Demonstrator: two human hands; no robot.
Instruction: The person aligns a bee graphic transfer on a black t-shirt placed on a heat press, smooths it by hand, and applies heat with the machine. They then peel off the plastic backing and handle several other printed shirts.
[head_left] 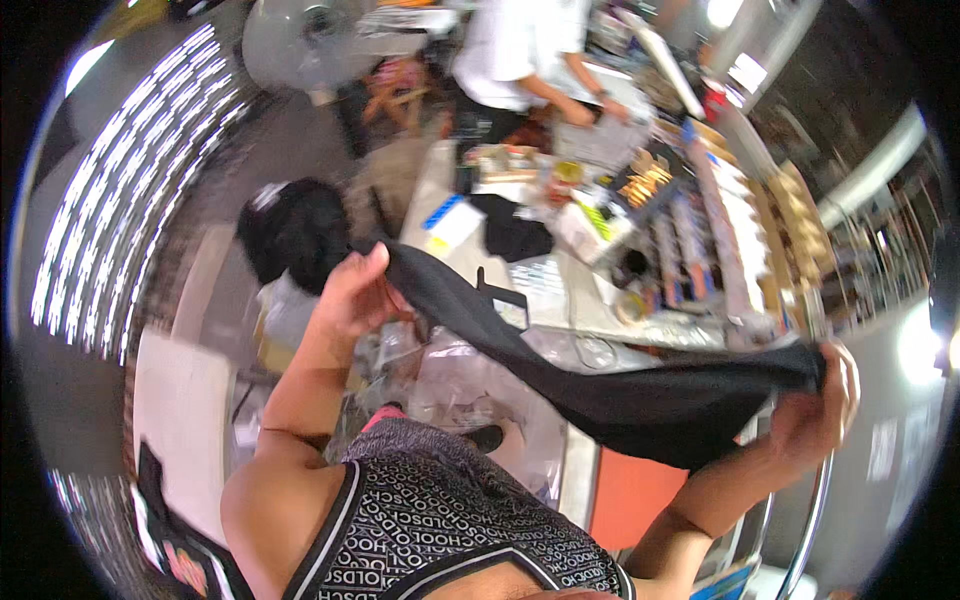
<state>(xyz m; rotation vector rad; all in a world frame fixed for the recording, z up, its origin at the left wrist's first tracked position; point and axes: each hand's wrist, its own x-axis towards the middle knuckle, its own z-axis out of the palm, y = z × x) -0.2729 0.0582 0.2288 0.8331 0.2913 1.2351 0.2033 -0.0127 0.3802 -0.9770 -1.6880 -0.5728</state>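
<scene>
A long piece of black fabric (pixel 600 400) is stretched across in front of me, sagging in the middle. My left hand (pixel 362 292) pinches its left end, which is narrow. At the right, my right hand (pixel 815 405) is closed on the other end, held out near the height of my forearm. The cloth hangs in the air above clear plastic sheeting (pixel 450 385) and hides part of the table behind it. Whether it is a finished garment or a cut piece, I cannot tell.
Beyond the cloth, a white table (pixel 590 310) bears another black cloth (pixel 512 228), a blue-and-white packet (pixel 452 220) and thread spools (pixel 690 240). A pile of black fabric (pixel 295 230) sits at the left. Across the table a person in a white shirt (pixel 515 60) works. An orange-red panel (pixel 635 495) is below right.
</scene>
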